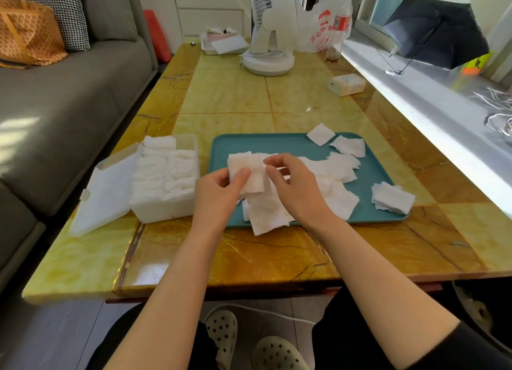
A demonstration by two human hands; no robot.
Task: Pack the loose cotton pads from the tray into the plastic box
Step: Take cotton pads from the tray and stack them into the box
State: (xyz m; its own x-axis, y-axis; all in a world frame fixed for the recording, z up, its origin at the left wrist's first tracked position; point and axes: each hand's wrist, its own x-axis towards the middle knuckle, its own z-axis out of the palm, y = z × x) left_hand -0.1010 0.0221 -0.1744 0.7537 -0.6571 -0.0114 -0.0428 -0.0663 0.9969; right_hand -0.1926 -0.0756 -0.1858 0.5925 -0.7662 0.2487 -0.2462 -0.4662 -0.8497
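- A yellow marbled table [249,253] stands between a grey sofa [69,98] on the left and a sunlit windowsill [415,92] on the right.
- A fan [268,37], a plastic bag [318,28], a bottle [342,17] and a tissue pack [346,84] crowd the table's far end; an open umbrella [435,34] sits on the sill.
- A teal tray [249,148] lies at the table's middle, with loose cotton pads [332,175] heaped across it. Some pads overhang its far edge, its near edge and its near right corner.
- The plastic box [163,211] sits just beside the tray's left edge, packed nearly full, its lid [105,192] hanging open toward the sofa.
- Above the tray's left half, the left hand [219,195] grips a small stack of pads [250,173], thumb on its face.
- The right hand [296,186] pinches the stack's upper right edge.
- Bare tabletop lies along the near edge.
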